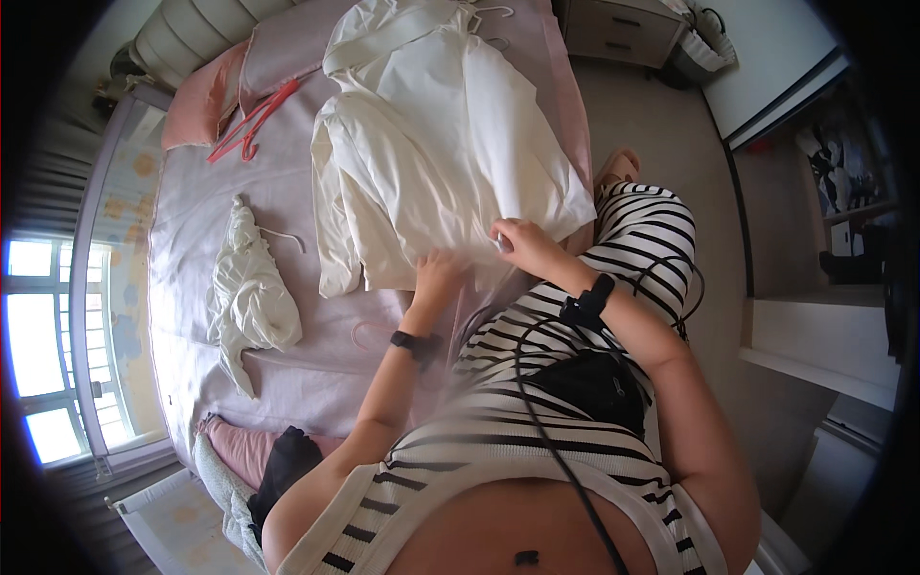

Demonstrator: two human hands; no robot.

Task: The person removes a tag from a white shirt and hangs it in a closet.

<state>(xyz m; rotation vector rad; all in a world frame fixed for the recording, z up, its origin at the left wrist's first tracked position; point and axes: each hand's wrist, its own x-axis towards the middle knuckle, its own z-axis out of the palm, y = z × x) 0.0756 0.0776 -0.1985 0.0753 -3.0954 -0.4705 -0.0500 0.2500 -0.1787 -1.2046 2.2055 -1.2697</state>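
A white long-sleeved jacket (424,144) lies spread on the bed, its hem towards me. At the hem's middle, my right hand (530,248) has its thumb and fingers closed on the jacket's edge; a small pale, shiny bit shows between them. Motion blurs my left hand (440,277), which touches the hem further left. Whether its fingers pinch the fabric cannot be made out. A bunched white garment (255,295) lies to the left, with a pale hanger hook (287,236) sticking out of it.
Red hangers (255,122) lie by a pink pillow (205,100). A pale pink hanger (366,334) is near my left wrist. White hangers (496,11) lie beyond the jacket. A black cable (521,359) runs over my lap. A nightstand (622,32) stands at the back right.
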